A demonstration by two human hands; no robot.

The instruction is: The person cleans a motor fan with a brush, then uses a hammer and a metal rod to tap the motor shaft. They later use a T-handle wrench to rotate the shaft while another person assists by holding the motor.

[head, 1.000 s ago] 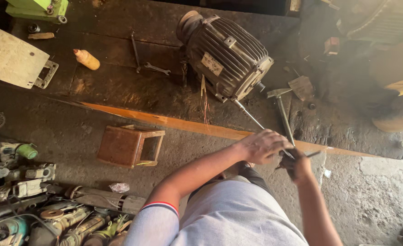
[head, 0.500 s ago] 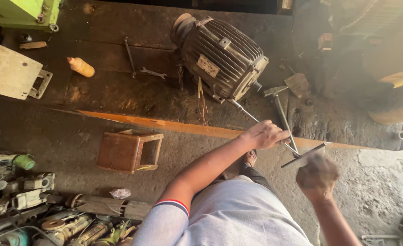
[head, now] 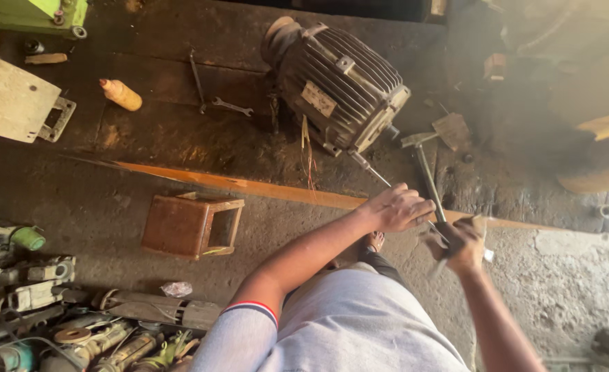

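Grimy concrete floor (head: 111, 200) spreads below us, crossed by a long orange strip (head: 249, 186). Our left hand (head: 395, 209) closes around a thin steel rod (head: 372, 169) that runs up to the end of the ribbed electric motor (head: 339, 86); our right hand (head: 459, 244) is wrapped tight on the handle of a hammer (head: 425, 165), whose head lies near the motor. We judge the rod stiff and light, best held low and clear of its struck end, and the hammer head-heavy, best gripped near the handle's end. The motor looks far too heavy to shift. Spanners (head: 232, 107), an orange bottle (head: 120, 94) and a small wooden stool (head: 193, 224) lie well apart.
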